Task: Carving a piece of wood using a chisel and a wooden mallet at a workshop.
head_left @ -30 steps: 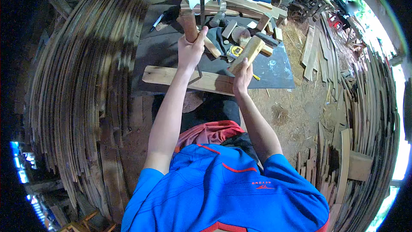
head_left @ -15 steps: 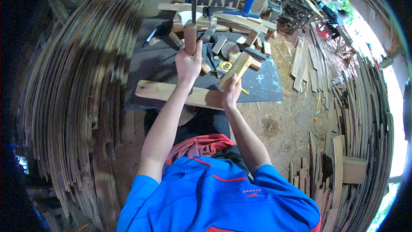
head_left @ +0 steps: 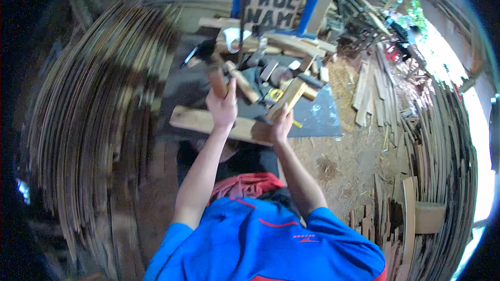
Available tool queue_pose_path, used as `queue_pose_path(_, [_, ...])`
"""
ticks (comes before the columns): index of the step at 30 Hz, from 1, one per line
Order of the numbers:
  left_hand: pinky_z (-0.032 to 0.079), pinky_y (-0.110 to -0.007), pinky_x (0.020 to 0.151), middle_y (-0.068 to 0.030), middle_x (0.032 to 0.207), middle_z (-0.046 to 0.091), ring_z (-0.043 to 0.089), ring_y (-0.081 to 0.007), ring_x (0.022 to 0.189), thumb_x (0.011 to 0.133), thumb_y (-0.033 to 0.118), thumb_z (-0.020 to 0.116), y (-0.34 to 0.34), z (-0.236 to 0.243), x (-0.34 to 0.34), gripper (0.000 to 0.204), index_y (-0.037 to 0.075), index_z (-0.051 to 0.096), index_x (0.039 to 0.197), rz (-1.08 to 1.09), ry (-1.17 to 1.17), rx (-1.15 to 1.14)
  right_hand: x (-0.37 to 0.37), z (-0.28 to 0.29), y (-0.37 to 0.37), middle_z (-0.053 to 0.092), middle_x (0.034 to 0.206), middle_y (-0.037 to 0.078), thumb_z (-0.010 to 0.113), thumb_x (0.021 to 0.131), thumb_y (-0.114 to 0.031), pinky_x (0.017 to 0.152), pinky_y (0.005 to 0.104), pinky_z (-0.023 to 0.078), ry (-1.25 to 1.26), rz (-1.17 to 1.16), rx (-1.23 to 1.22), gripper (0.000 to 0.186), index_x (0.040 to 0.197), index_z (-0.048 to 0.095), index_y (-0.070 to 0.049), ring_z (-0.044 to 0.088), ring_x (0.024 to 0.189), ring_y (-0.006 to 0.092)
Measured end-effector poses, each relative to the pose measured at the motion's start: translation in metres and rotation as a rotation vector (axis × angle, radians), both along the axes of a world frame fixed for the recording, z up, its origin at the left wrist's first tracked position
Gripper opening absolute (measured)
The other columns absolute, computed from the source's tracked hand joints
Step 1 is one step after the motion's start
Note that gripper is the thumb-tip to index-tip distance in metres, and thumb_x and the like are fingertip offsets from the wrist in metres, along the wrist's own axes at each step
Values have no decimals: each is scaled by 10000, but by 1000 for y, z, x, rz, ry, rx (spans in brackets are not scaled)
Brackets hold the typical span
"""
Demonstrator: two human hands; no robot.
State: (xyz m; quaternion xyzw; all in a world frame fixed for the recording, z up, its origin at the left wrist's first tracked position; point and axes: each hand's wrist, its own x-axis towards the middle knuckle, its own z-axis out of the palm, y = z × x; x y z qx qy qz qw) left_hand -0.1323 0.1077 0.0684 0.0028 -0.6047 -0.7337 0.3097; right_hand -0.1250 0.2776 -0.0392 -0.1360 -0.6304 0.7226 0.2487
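My left hand [head_left: 223, 106] is closed round the brown wooden handle [head_left: 217, 81] of a tool held above the table. Blur hides the tool's far end. My right hand [head_left: 282, 126] grips a pale, squared wooden piece [head_left: 290, 96] that slants up and right, thumb along it. Below my hands, a long light plank [head_left: 208, 122] lies along the table's near edge, its darker right end beside my right hand. Just beyond that hand sit a yellow tape measure [head_left: 274, 94] and a wooden-handled tool [head_left: 242, 82].
On the dark table [head_left: 182, 91] are a marker pen [head_left: 189, 57], offcuts [head_left: 268, 69] and long strips [head_left: 297, 45]. A lettered board [head_left: 271, 8] stands behind by blue supports. Stacked timber strips [head_left: 99, 99] line the left; more wood [head_left: 437, 140] stands right.
My left hand has lowered slightly and shifted left, tilting the handle leftward. The whole view has shifted too. My right hand keeps its hold on the wooden piece.
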Motion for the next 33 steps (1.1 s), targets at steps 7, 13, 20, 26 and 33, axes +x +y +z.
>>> queue_pose_path(7, [350, -235, 458, 38, 629, 524, 479, -41, 513, 950, 180, 674, -9, 4, -15, 210, 41, 577, 825, -86, -12, 217, -5, 10, 4, 550, 821, 54, 493, 1023, -452, 640, 311, 485, 51, 66, -158, 444, 1056, 532, -11, 535, 715, 157])
queue_pose_path(13, [267, -249, 382, 47, 540, 419, 354, -52, 399, 941, 163, 684, -10, 10, -12, 233, 104, 487, 832, -189, -12, 201, -1, 17, -3, 548, 849, 61, 484, 1024, -450, 652, 313, 491, 1, 37, -112, 448, 1041, 524, -4, 539, 739, 157])
queue_pose_path(20, [296, -252, 385, 30, 549, 455, 387, -60, 408, 954, 176, 665, -11, 3, -11, 264, 83, 489, 780, -87, -3, 102, 0, 4, 2, 554, 856, 64, 471, 1029, -452, 692, 311, 472, 7, 53, -128, 446, 1028, 523, -9, 535, 759, 148])
queue_pose_path(26, [334, -251, 384, 13, 540, 498, 458, -74, 413, 946, 201, 678, -2, 1, -15, 334, 86, 478, 705, 74, 48, 13, -7, -4, 10, 605, 997, 149, 451, 1035, -428, 680, 391, 591, -39, 80, -66, 492, 1241, 488, 18, 650, 808, 236])
queue_pose_path(33, [319, -250, 406, 49, 552, 484, 449, -50, 434, 944, 227, 689, 1, 4, -23, 325, 89, 495, 723, 76, 55, -115, -7, -3, 6, 548, 851, 54, 489, 1025, -442, 665, 315, 476, 5, 81, -148, 443, 1070, 532, -4, 537, 749, 154])
